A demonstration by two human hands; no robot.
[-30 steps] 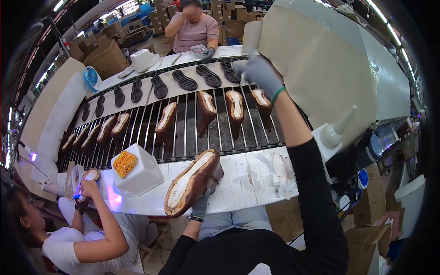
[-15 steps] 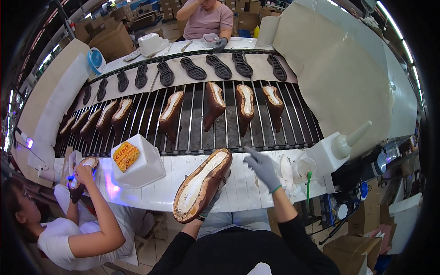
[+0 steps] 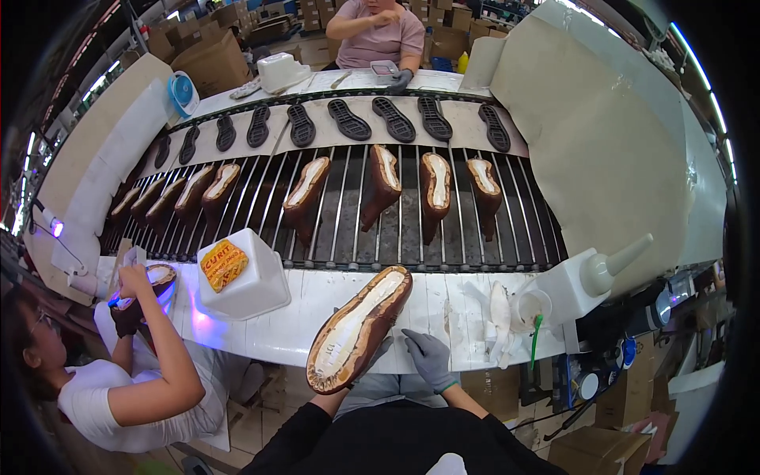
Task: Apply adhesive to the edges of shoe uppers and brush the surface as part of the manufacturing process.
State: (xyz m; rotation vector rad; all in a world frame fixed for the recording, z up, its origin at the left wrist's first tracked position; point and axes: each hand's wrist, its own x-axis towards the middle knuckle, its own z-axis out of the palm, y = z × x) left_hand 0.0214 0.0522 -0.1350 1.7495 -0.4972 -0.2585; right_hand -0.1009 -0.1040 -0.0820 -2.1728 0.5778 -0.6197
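Note:
A brown shoe upper [image 3: 358, 331], stretched over a form with its white-filled underside facing up, is held at the front edge of the table. My left hand [image 3: 382, 348], gloved in grey, grips it from beneath; most of that hand is hidden by the upper. To the right of the upper, my right hand [image 3: 429, 357] wears a grey glove with a green cuff. Its fingers are apart and hold nothing, a short way off the upper. Beyond the table, more brown uppers [image 3: 437, 186] stand sole-side up on a metal rod conveyor [image 3: 348, 229].
Black outsoles [image 3: 349, 120] line the conveyor's far board. A white tub [image 3: 244, 281] stands left of me; a white pump bottle [image 3: 576, 286], a cup [image 3: 530, 307] and a brush with a green handle [image 3: 537, 336] are right. One co-worker [image 3: 150, 364] sits at left, another [image 3: 381, 43] across.
My right hand has come down and in toward the upper. The view has shifted slightly, and the upper stays in my left hand. The person across has lowered a raised hand.

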